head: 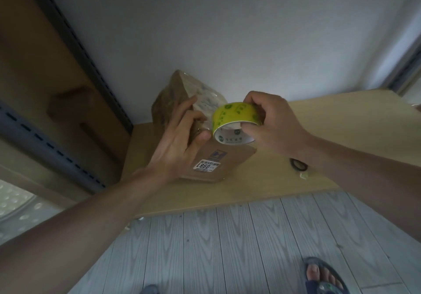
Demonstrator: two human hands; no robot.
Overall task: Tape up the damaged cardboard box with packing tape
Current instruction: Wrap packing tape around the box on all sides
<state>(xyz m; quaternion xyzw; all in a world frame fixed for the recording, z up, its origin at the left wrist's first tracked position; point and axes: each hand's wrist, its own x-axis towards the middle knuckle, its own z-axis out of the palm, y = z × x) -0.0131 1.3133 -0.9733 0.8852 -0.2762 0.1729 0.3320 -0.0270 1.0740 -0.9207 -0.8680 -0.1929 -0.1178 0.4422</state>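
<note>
A brown cardboard box (218,163) stands tilted on the light wooden table (330,129), with a white label reading 0981 on its near face and clear tape over its upper part. My left hand (180,143) holds the box's left side, fingers laid up along it and thumb pressed on the near face. My right hand (271,122) grips a yellow-green roll of packing tape (234,120), fingers over its top and thumb inside the core, right against the box beside my left thumb.
A small dark ring (298,164) and a pale scrap lie on the table under my right forearm. A brown cabinet (57,84) with a dark perforated rail stands at the left. Grey plank floor (227,248) and my sandalled foot (323,275) are below.
</note>
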